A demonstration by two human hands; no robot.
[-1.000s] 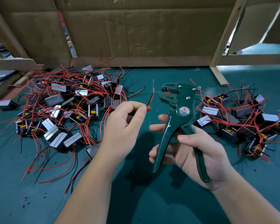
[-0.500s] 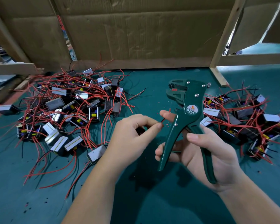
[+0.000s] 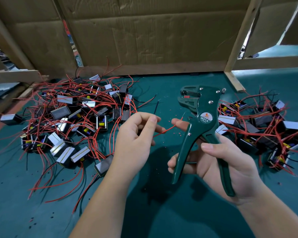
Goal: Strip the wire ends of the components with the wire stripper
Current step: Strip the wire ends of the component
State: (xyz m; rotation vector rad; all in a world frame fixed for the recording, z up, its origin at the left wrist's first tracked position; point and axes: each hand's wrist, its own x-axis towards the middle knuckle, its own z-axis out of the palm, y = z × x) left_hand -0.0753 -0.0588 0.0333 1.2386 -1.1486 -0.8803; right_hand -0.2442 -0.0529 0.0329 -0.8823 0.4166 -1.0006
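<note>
The left hand (image 3: 134,138) pinches a thin red wire (image 3: 169,129). A second ago the wire stood upright by the tool's head; now it slants low toward the right forefinger, clear of the jaws. That end looks done, so another is probably next. The right hand (image 3: 222,162) grips the wire stripper (image 3: 201,121), its glossy dark-green handles spread. Red crumbs (image 3: 176,133) dot the matte green surface (image 3: 162,212). Boxy, metal-faced components (image 3: 60,110) lie in tangled piles on both sides.

Small electrical-assembly workshop — a green-matted surface (image 3: 162,212) walled by plain cardboard sheets (image 3: 162,40) on rough timber battens (image 3: 241,36), bearing a large heap of red-wired components (image 3: 79,117) at left and a smaller heap (image 3: 265,127) at right — a green wire stripper (image 3: 203,121) held above it.
</note>
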